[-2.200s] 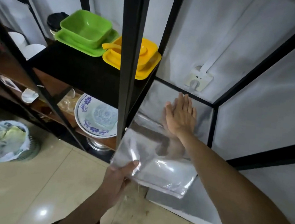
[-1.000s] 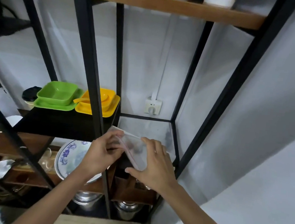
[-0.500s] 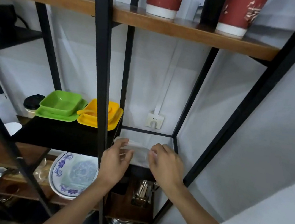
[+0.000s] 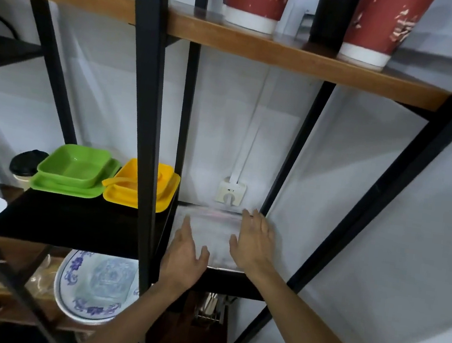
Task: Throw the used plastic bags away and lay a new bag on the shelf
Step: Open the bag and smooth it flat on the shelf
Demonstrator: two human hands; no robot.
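Note:
A clear plastic bag lies flat on the small shelf in the right bay of the black metal rack. My left hand rests palm down on the bag's near left part, fingers spread. On the bag's right side my right hand lies flat too, its fingertips close to the back edge. Neither hand grips the bag.
Green trays and yellow trays sit on the black shelf to the left. Two red paper cups stand on the wooden shelf above. A blue-patterned plate and metal utensils are on lower shelves. A wall socket is behind the bag.
Both hands have let go of the bag and flattened out on it; the bag went from held and folded to spread flat on the shelf. The view rose from the floor to the rack.

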